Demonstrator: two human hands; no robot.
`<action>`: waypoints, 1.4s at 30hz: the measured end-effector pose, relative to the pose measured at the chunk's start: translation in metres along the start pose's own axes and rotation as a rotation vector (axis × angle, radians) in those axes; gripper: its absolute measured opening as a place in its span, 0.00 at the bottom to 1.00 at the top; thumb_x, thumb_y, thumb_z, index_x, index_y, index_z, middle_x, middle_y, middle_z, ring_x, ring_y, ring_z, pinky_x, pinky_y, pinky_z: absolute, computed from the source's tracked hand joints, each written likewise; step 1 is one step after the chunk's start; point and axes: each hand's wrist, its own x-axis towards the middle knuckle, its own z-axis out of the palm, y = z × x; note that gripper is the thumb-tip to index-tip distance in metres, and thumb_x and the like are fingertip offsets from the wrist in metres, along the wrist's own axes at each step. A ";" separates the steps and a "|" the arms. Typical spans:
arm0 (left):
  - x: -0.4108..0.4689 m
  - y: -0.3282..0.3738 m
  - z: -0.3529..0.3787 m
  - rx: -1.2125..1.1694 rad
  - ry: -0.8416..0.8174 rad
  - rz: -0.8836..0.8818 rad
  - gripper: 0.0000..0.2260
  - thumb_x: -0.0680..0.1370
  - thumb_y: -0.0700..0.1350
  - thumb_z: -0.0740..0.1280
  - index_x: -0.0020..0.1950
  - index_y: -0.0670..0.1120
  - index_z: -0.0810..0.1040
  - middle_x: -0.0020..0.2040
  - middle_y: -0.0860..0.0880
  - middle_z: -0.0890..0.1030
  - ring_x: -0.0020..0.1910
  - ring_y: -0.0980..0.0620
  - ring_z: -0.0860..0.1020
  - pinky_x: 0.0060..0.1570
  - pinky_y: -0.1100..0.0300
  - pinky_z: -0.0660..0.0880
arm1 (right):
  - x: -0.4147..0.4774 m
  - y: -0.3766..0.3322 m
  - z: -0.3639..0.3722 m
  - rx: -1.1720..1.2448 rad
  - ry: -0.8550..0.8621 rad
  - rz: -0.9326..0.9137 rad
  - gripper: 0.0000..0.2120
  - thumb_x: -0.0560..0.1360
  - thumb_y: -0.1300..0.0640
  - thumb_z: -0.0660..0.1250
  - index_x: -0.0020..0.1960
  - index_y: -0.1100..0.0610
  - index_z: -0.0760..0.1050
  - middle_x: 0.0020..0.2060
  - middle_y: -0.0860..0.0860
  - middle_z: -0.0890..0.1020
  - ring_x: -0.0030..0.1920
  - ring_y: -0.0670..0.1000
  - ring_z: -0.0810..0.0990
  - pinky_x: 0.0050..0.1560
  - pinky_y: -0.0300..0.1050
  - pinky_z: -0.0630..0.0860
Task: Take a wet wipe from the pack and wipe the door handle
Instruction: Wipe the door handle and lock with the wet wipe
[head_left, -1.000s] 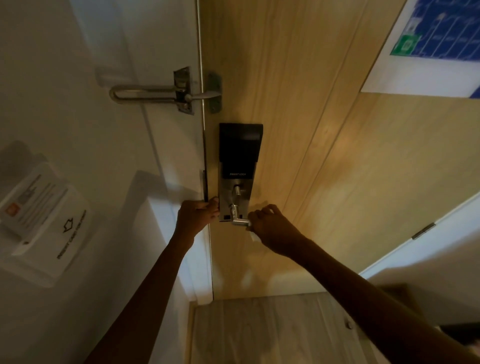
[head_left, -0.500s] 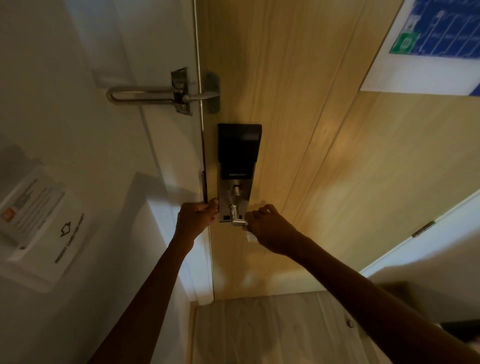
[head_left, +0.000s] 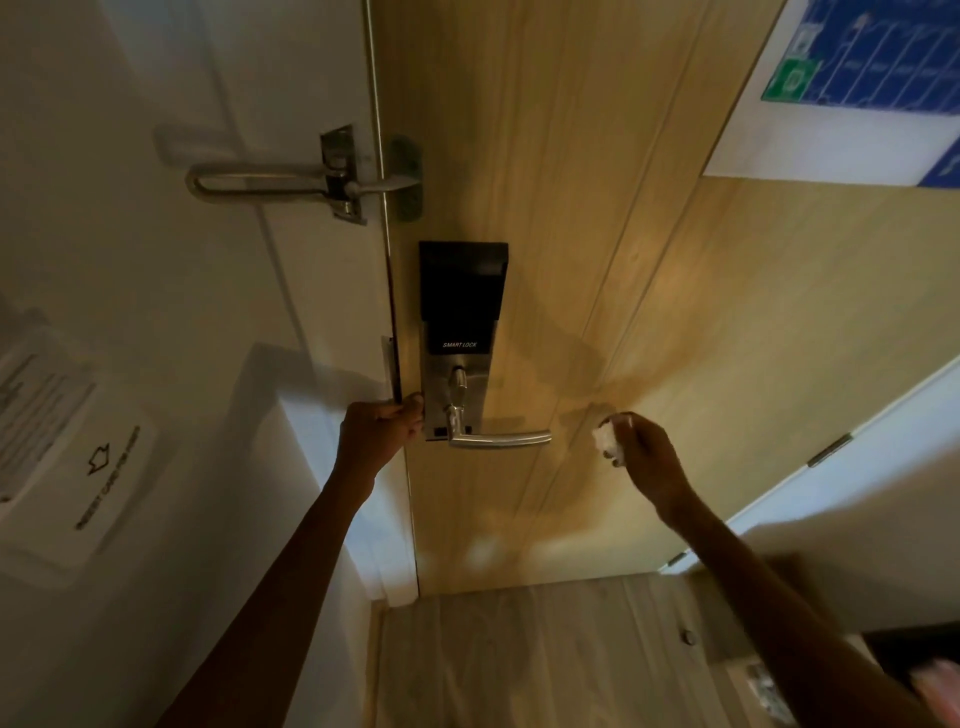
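A silver lever door handle sticks out to the right from a smart lock plate on the wooden door. My right hand holds a crumpled white wet wipe a short way to the right of the handle's tip, not touching it. My left hand grips the door's edge just left of the lock plate. The wipe pack is not clearly in view.
A metal swing-bar door guard spans the frame and door above the lock. A white card holder is on the left wall. A blue evacuation plan hangs on the door at upper right. Wooden floor lies below.
My right hand has come off the handle and moved right with the wipe, leaving the lever bare. My left hand has stayed on the door's edge.
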 end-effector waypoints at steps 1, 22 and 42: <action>0.000 -0.001 0.000 0.000 0.004 -0.006 0.15 0.77 0.52 0.71 0.41 0.40 0.85 0.42 0.36 0.85 0.47 0.39 0.85 0.57 0.42 0.79 | -0.009 0.000 0.014 0.208 0.029 0.167 0.12 0.80 0.48 0.58 0.47 0.52 0.78 0.45 0.59 0.82 0.42 0.55 0.81 0.41 0.47 0.79; -0.007 0.006 0.001 -0.072 -0.014 0.006 0.07 0.78 0.47 0.71 0.40 0.49 0.84 0.47 0.33 0.85 0.50 0.40 0.85 0.57 0.43 0.79 | -0.038 -0.075 0.089 -0.343 0.101 -0.317 0.12 0.80 0.56 0.61 0.60 0.57 0.77 0.56 0.51 0.83 0.55 0.45 0.80 0.61 0.30 0.68; -0.013 0.009 0.002 0.045 0.017 -0.007 0.13 0.77 0.53 0.70 0.41 0.45 0.86 0.35 0.46 0.85 0.39 0.49 0.84 0.54 0.46 0.81 | -0.039 -0.055 0.113 -0.694 0.061 -0.544 0.11 0.78 0.61 0.64 0.60 0.55 0.77 0.57 0.56 0.82 0.63 0.53 0.77 0.74 0.57 0.58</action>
